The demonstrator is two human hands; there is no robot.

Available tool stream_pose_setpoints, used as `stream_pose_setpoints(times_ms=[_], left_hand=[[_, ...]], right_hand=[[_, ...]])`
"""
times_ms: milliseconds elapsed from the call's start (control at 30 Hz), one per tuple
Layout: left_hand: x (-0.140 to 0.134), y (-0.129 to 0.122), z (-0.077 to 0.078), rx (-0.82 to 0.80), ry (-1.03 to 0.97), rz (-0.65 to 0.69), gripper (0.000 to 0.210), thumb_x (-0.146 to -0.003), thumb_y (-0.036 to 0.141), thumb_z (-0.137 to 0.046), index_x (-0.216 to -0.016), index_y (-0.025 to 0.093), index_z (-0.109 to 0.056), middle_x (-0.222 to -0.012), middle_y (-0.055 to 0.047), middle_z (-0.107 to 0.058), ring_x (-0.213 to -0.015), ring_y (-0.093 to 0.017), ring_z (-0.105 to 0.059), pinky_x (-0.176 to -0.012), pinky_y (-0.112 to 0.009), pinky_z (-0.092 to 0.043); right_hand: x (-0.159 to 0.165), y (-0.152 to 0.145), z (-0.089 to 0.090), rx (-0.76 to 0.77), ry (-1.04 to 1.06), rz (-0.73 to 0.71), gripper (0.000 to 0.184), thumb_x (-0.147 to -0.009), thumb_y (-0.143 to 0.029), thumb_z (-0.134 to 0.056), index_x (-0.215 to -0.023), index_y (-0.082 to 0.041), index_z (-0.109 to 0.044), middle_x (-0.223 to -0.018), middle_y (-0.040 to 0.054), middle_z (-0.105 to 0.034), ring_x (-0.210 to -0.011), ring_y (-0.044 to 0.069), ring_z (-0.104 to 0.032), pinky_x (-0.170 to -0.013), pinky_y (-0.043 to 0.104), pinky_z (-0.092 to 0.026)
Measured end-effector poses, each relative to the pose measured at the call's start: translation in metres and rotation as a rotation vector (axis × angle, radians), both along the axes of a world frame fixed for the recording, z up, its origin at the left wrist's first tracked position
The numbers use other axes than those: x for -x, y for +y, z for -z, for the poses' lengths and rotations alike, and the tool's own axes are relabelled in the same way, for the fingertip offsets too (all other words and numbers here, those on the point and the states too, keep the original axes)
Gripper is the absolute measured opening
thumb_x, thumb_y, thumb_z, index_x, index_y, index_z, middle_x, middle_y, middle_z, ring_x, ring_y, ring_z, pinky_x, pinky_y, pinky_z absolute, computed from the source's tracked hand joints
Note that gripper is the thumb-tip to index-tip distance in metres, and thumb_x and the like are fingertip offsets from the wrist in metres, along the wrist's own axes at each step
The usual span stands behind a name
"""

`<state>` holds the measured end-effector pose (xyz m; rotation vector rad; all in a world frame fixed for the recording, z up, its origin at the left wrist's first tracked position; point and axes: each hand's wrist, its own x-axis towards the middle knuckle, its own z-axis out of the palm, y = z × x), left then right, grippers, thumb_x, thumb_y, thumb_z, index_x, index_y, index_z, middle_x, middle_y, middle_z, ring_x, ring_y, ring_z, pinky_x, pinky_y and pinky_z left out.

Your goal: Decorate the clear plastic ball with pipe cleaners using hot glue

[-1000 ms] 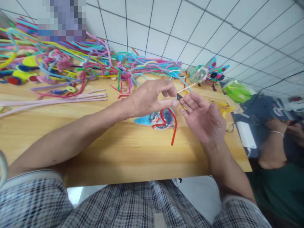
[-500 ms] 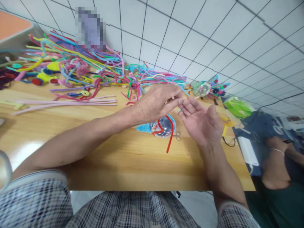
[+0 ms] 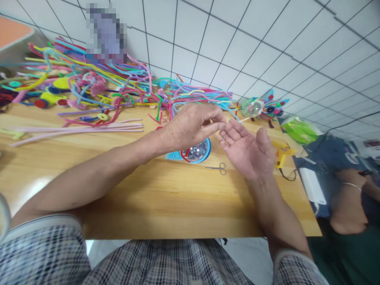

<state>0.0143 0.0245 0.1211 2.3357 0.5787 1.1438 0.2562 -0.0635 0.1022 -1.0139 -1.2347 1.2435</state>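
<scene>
My left hand [image 3: 197, 124] is in front of me over the table, thumb and forefinger pinched at the tips of my right hand's fingers. Whatever may be in that pinch is hidden or too small to make out. My right hand [image 3: 246, 152] is turned palm up with its fingers stretched out. Partly hidden below my left hand lies a clear ball [image 3: 197, 152] with speckled filling, a blue rim and a blue fuzzy cone [image 3: 174, 155]. A piece of red pipe cleaner [image 3: 185, 157] shows along its left side. Small scissors [image 3: 220, 168] lie just nearer me.
Heaped pipe cleaners [image 3: 118, 79] line the back. Pale pink pipe cleaners [image 3: 118, 127] lie at left. A decorated ball figure [image 3: 271, 109], green packet [image 3: 299, 130], yellow glue gun [image 3: 282, 153] and white power strip [image 3: 311, 184] are at right. Another person's arm [image 3: 347, 206] shows beyond the edge.
The ball sits slightly further back and left, turned differently. The red pipe cleaner no longer trails across its front toward me. The scissors show more fully; both hands keep nearly the same pose.
</scene>
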Motion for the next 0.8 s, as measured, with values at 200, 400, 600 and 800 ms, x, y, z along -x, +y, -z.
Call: stream_pose_setpoints(times_ms=[200,400,600,800], left_hand=[[-0.003,-0.001,0.006,-0.190,-0.004,-0.080,0.020,-0.107,0.021,-0.062,-0.092,0.021,-0.075,-0.081,-0.003,-0.079,-0.074,-0.018,-0.073,-0.074,-0.034,-0.053],[-0.003,-0.003,0.005,-0.190,0.096,-0.113,0.018,-0.109,0.022,-0.061,-0.095,0.023,-0.074,-0.086,-0.005,-0.079,-0.078,-0.022,-0.073,-0.076,-0.037,-0.052],[-0.004,-0.005,0.003,-0.155,0.143,-0.133,0.022,-0.113,0.022,-0.054,-0.097,0.023,-0.071,-0.091,-0.009,-0.078,-0.085,-0.025,-0.074,-0.078,-0.041,-0.053],[-0.006,-0.007,0.007,-0.127,0.107,-0.164,0.013,-0.107,0.022,-0.062,-0.096,0.024,-0.068,-0.090,-0.007,-0.078,-0.080,-0.025,-0.071,-0.072,-0.041,-0.049]], right_hand=[[0.004,-0.002,0.004,0.000,-0.005,0.027,0.076,-0.099,-0.096,-0.063,-0.138,-0.036,-0.088,-0.151,0.0085,-0.089,-0.143,0.038,-0.081,-0.113,0.061,-0.069],[0.002,-0.003,0.010,-0.042,-0.072,-0.030,0.079,-0.105,-0.097,-0.050,-0.147,-0.039,-0.083,-0.160,0.0073,-0.084,-0.149,0.037,-0.077,-0.116,0.062,-0.066],[0.002,-0.003,0.015,-0.038,0.003,-0.035,0.078,-0.106,-0.096,-0.048,-0.148,-0.039,-0.082,-0.164,0.0070,-0.082,-0.150,0.037,-0.076,-0.115,0.062,-0.067],[0.008,-0.004,0.021,-0.021,0.097,-0.051,0.078,-0.106,-0.096,-0.048,-0.147,-0.039,-0.082,-0.165,0.0064,-0.081,-0.151,0.036,-0.077,-0.114,0.061,-0.069]])
